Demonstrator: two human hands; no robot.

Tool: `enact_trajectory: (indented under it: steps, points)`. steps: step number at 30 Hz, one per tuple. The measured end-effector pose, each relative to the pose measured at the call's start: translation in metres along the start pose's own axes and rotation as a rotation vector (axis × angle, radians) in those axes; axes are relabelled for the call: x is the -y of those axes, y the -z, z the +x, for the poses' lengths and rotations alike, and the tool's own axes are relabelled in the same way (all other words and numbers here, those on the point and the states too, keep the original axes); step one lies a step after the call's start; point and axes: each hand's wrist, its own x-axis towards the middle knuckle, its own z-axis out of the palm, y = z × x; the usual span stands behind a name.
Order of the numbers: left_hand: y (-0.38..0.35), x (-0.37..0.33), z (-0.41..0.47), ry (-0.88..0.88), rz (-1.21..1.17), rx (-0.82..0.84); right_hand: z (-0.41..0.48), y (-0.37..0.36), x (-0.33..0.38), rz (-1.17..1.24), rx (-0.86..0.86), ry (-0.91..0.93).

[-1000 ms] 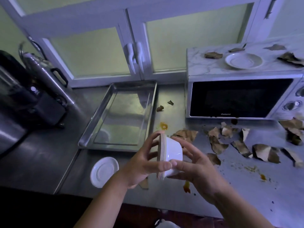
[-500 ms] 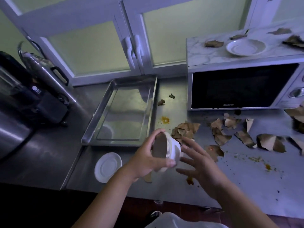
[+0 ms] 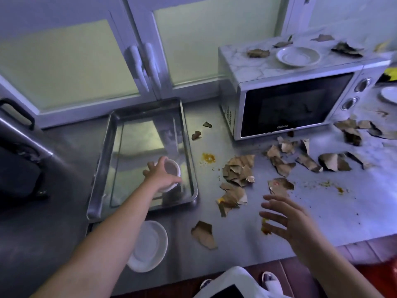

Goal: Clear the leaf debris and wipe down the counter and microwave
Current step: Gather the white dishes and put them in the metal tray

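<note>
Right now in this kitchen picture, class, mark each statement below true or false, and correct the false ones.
1. The left hand holds a white cup over the metal tray. True.
2. The right hand grips a leaf. False: it is open and holds nothing.
3. A saucer sits on top of the microwave. True.
4. The microwave door is open. False: it is closed.
5. Leaf pieces lie on the counter. True.

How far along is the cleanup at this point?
Early. Nothing looks cleaned. In hand: the left hand holds a cup over the tray; the right hand is open above the counter. Left: leaves and orange stains on the counter, leaves and a saucer on the microwave, and all wiping.
</note>
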Motion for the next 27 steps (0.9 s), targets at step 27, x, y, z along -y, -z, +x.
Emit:
enact_trajectory:
  steps: [27]
  points:
    - [-0.019, 0.169, -0.096, 0.027, -0.321, -0.217, -0.034, -0.112, -0.066, -0.047, -0.021, -0.07]
